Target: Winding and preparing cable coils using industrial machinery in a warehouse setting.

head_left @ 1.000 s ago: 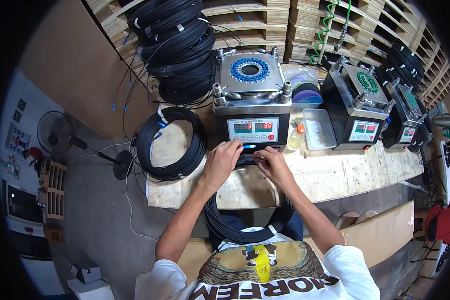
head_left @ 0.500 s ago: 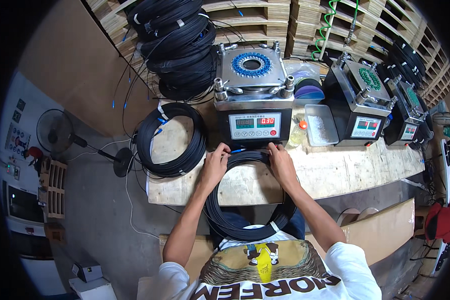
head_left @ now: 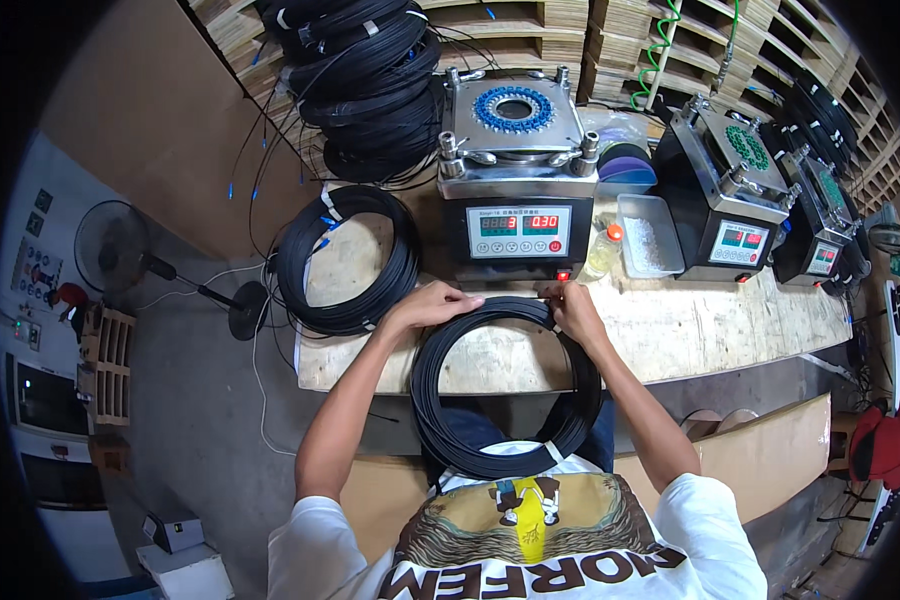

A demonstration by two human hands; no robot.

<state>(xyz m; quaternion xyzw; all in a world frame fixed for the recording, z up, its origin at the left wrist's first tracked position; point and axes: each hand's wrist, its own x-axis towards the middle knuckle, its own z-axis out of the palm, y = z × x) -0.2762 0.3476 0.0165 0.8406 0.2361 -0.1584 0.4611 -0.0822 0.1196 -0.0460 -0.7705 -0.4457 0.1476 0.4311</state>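
A coil of black cable rests with its far part on the table's front edge and its near part against my shirt. My left hand lies across the coil's far left side, fingers together and pointing right, closed on cable. At the far right of the coil my right hand pinches a cable strand between thumb and finger; the tips are partly hidden. White tape binds the coil's near side. Just beyond my hands stands a polishing machine with a lit red display and a ring of blue connectors on top.
A second black cable coil with blue connectors lies left. Behind it rises a tall stack of coils. To the right are an orange-capped bottle, a clear tray and two more machines. A fan stands left.
My left hand has turned flatter over the coil, and the blue connector between my hands no longer shows. My right hand stays near the coil's far right. The machine's left display now shows a lit digit.
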